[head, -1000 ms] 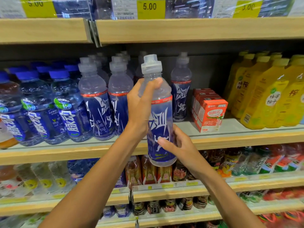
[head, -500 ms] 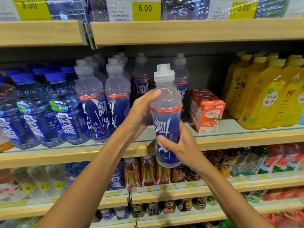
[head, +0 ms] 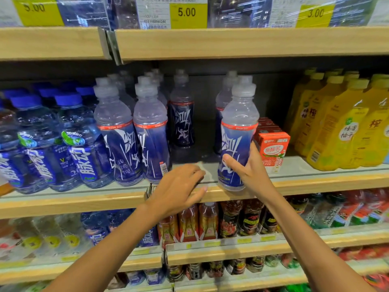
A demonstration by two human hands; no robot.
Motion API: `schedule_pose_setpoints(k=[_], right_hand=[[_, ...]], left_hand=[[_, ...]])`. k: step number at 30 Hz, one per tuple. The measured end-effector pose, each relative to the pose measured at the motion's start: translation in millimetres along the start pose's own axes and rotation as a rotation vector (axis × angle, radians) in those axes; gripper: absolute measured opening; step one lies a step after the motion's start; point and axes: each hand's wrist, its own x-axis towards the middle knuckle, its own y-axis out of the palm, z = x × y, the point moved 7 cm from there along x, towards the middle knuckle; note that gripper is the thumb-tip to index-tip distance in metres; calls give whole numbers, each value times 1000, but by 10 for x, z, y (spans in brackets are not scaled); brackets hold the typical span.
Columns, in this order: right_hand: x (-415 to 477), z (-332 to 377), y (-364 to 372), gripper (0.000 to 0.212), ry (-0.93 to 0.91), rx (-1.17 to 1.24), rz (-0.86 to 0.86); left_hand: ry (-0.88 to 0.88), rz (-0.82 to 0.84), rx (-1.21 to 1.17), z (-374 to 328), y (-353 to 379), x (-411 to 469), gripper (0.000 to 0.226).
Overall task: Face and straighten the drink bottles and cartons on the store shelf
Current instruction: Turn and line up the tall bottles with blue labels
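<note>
Two blue-label sport bottles [head: 134, 142] stand at the shelf [head: 315, 182] front on the left; at least two more stand behind in shadow, their rows not countable. One red drink carton [head: 272, 150] fronts a row that is mostly hidden. The right hand [head: 247, 167] wraps the lower label of a fifth sport bottle [head: 239, 133], upright at the shelf edge, just beside the carton. The left hand [head: 179, 188] is open and empty, fingers spread over the shelf lip. Lower shelves are blurred.
</note>
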Motion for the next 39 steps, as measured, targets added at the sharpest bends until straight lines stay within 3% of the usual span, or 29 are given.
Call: schedule_pose_setpoints(k=[3, 9, 12, 17, 33, 39], right_hand=[[48, -68, -17, 63, 20, -5, -9], [21, -60, -35, 67, 21, -87, -63], [-169, -23, -80, 70, -43, -203, -206], [-425, 56, -107, 56, -140, -408, -457], [-53, -39, 36, 52, -20, -485, -442], [130, -83, 56, 31, 18, -590, -453]], left_hand=[[110, 80, 130, -4, 121, -15, 49], [141, 66, 166, -10, 162, -22, 50], [132, 60, 167, -1, 156, -37, 50], [118, 48, 169, -3, 161, -42, 49], [103, 28, 161, 9, 164, -56, 52], [114, 9, 167, 9, 157, -60, 52]])
